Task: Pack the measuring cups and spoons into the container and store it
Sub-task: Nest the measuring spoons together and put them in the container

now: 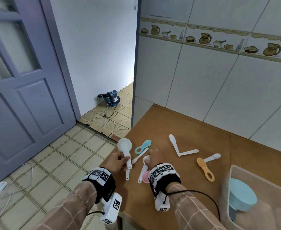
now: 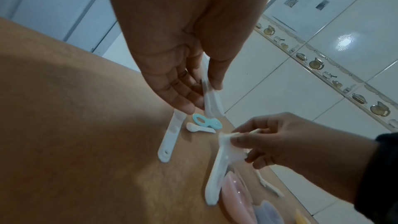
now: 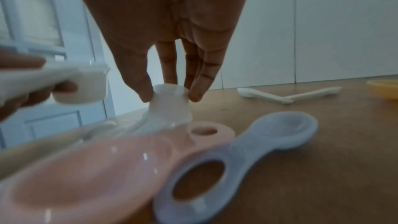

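- The left hand (image 1: 118, 161) holds the large white measuring cup (image 1: 124, 144) by its handle, raised just above the tabletop (image 1: 202, 130), bowl pointing away from the person.
- The right hand (image 1: 154, 157) pinches the rim of a smaller white cup (image 3: 170, 101) resting on the tabletop; its handle runs back toward the person.
- The two cups lie just beside each other; nesting looks likely next.
- The container (image 1: 232, 170) stands well apart, far right, nearer the right hand.

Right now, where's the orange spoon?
In the head view the orange spoon lies on the brown table, right of both hands, just below a small white spoon and left of the clear container.
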